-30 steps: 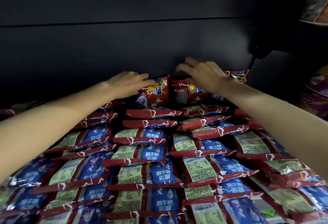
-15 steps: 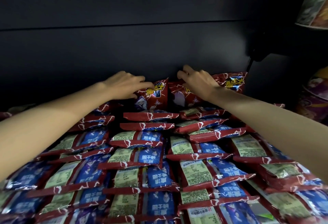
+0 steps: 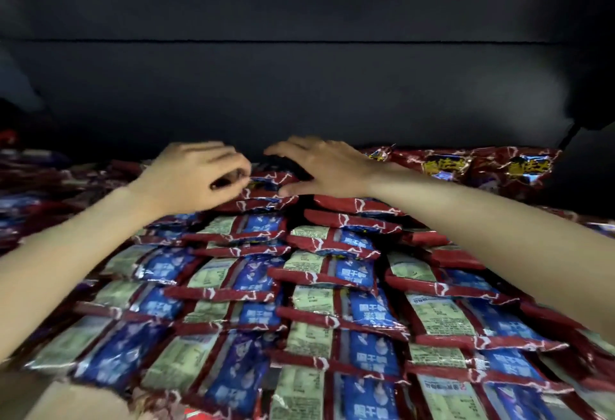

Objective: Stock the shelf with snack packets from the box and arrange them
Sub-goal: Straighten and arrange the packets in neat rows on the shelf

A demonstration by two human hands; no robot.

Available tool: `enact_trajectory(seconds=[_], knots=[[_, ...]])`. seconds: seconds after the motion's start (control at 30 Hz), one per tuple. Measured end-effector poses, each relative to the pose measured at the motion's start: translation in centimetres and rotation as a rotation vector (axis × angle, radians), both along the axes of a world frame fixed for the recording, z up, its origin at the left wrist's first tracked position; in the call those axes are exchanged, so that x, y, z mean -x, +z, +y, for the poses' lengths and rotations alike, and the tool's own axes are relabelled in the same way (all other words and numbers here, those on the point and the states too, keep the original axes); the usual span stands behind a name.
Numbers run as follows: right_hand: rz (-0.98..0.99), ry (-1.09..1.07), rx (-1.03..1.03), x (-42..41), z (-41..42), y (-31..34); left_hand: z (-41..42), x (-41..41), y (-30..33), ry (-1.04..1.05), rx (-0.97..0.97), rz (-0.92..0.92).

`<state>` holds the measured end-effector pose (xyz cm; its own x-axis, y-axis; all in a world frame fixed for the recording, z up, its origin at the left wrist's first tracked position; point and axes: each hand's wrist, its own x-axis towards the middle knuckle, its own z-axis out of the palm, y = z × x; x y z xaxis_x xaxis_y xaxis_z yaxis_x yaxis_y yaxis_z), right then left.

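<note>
Both hands reach to back of dark shelf (image 3: pixel 299 87) over overlapping rows of red-and-blue snack packets (image 3: pixel 332 273). Left hand (image 3: pixel 196 176), blurred, fingers curled, appears to pinch edge of rearmost packet (image 3: pixel 266 186) in middle row; grip not fully clear. Right hand (image 3: pixel 319 166) lies flat, fingers spread and relaxed, thumb touching same packet, palm resting on stack beside it. More packets stand upright (image 3: pixel 466 166) against back wall at right, fronts facing out. Packets cover shelf from front edge to rear.
</note>
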<state>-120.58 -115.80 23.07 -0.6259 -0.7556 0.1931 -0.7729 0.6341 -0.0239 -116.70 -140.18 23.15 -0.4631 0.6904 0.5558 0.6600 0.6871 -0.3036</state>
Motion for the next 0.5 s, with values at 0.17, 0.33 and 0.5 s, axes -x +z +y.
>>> enact_trajectory(seconds=[0.17,0.33,0.5], knots=[[-0.021,-0.005,0.084,3.1,-2.8,-0.2,-0.5,0.6,-2.8,0.063,0.27,-0.128],[0.249,-0.104,-0.045,5.0,-2.4,1.1,1.2,3.6,-2.7,0.224,0.403,-0.413],[0.091,-0.09,-0.153,4.9,-2.5,0.5,2.4,6.1,-2.6,0.182,0.362,-0.69]])
